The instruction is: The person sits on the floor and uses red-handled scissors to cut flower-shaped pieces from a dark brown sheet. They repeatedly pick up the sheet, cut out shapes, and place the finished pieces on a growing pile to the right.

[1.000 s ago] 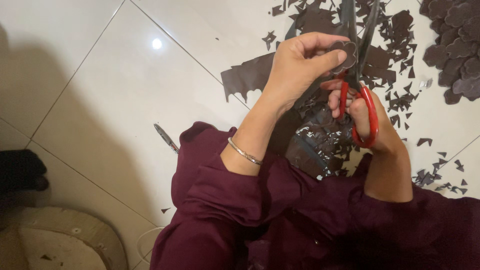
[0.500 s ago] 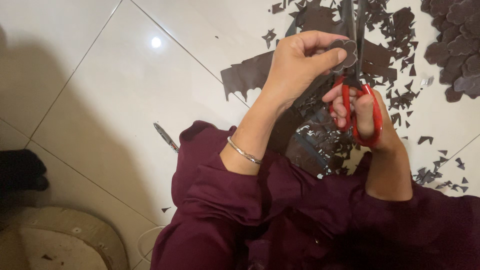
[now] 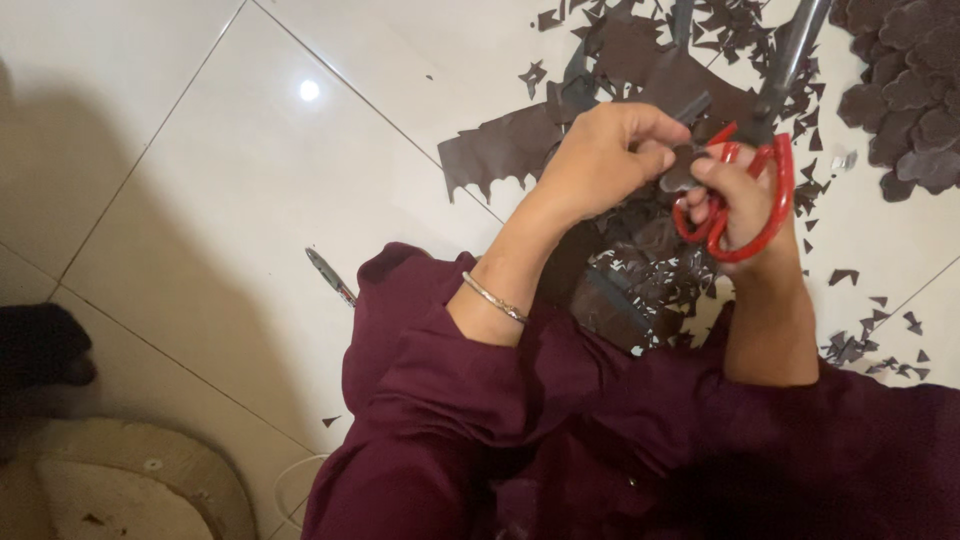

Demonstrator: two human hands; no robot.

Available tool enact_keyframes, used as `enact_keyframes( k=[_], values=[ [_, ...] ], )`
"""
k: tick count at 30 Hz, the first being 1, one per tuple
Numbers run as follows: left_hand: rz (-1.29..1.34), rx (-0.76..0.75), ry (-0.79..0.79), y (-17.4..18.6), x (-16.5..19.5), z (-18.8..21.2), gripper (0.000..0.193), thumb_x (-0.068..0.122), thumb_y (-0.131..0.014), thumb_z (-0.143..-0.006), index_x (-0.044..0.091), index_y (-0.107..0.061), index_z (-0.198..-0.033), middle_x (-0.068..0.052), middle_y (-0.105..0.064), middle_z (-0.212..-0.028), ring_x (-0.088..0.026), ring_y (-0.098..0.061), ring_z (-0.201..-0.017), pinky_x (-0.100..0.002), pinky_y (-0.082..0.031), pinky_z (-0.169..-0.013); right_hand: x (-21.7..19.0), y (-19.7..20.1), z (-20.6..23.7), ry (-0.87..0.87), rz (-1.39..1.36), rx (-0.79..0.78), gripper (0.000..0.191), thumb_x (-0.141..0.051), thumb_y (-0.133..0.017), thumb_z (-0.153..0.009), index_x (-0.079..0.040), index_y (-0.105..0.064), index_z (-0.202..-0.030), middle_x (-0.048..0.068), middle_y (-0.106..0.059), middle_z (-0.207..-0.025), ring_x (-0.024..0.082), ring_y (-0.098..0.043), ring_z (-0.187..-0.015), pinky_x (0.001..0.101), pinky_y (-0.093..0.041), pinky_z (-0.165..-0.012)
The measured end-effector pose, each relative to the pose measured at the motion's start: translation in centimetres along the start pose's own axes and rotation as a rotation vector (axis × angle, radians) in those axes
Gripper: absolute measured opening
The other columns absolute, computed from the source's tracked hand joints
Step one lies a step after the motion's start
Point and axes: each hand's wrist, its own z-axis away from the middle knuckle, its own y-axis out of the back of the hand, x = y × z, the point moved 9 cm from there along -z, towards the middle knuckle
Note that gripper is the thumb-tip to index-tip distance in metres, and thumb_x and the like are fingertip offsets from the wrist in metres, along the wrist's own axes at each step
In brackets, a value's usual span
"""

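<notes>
- The left hand (image 3: pixel 600 160) is pinching a small dark brown piece (image 3: pixel 682 176), closed on it, over the tiled floor (image 3: pixel 250 200).
- The right hand (image 3: pixel 740 200) is gripping the red-handled scissors (image 3: pixel 765 150), blades spread toward the floor's far edge.
- Cut petal shapes (image 3: pixel 915 90) are lying piled at the far right corner.

scissors (image 3: pixel 745 190): I see red loop handles and dull grey blades, up at 1 o'clock.
piece (image 3: pixel 682 176): the bit in my fingers reads dark brown, plain.
sheet (image 3: pixel 505 150): same dark brown, no pattern, at 12 o'clock.
scraps (image 3: pixel 850 345): I count them dark brown to near black, scattered at 3 o'clock.
pile (image 3: pixel 915 85): brown with a purplish cast, at 2 o'clock.
sleeves (image 3: pixel 450 400): I see deep maroon, plain.
bangle (image 3: pixel 493 297): silver.
floor (image 3: pixel 230 170): glossy cream-white tiles with thin dark grout lines and one bright glint.
round thing (image 3: pixel 130 490): I make it tan, mottled, at 8 o'clock.
</notes>
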Motion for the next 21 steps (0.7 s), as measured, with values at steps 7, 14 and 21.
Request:
enact_keyframes(
  k=[7,14,21],
  values=[
    [-0.514,0.274,-0.174,2.6,0.1,0.3,0.029,0.015,-0.077,-0.082,0.007,-0.072,-0.110,-0.012,-0.073,-0.105,-0.033,-0.071,-0.097,-0.043,-0.057,-0.087,0.6,14.4,-2.4,0.066,-0.398,0.481,0.014,-0.002,-0.070,-0.106,-0.003,-0.058,-0.098,0.008,-0.068,-0.088,0.013,-0.053,-0.064,0.0327,-0.061,-0.078],
    [-0.809,0.232,0.069,2.6,-1.2,0.5,0.061,0.022,-0.083,-0.077,0.014,-0.059,-0.133,-0.017,-0.051,-0.141,-0.045,-0.053,-0.126,-0.054,-0.053,-0.094,0.1,27.6,-3.7,0.192,-0.933,0.637,0.012,-0.002,-0.068,-0.107,-0.002,-0.058,-0.100,0.009,-0.067,-0.091,0.014,-0.054,-0.067,0.0322,-0.061,-0.078],
    [-1.027,0.086,0.166,0.4,-3.0,1.8,0.112,0.029,-0.096,-0.056,0.021,-0.038,-0.151,-0.021,-0.019,-0.161,-0.046,-0.026,-0.143,-0.073,-0.036,-0.101,-0.2,25.6,-0.1,0.133,-1.259,0.490,0.010,-0.002,-0.066,-0.108,-0.001,-0.058,-0.103,0.010,-0.067,-0.093,0.015,-0.056,-0.070,0.0316,-0.061,-0.079]
  ],
)
